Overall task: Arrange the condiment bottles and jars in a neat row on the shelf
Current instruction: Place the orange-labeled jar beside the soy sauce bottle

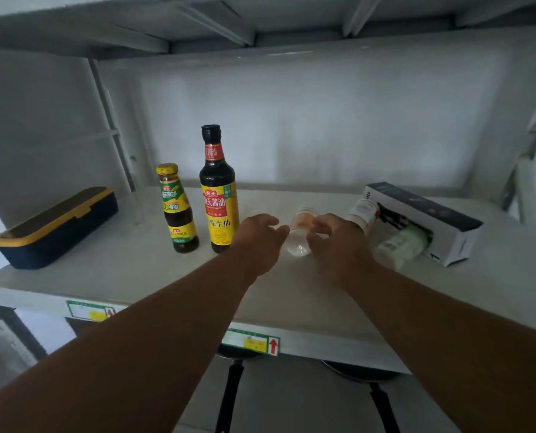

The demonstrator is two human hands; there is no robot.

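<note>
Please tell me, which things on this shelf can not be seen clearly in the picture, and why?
Head view only:
- Clear bottle: blurred, partly hidden by left hand and right hand; grip unclear.
- White jar and green bottle: blurred, labels unreadable.
- Pans below the shelf: mostly hidden by its front edge.
- Black box: print too dim.

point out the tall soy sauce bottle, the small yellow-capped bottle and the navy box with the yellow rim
tall soy sauce bottle [219, 210], head view, on its red and yellow label
small yellow-capped bottle [179, 210], head view, on its label
navy box [66, 232], head view, on its front side wall
</note>
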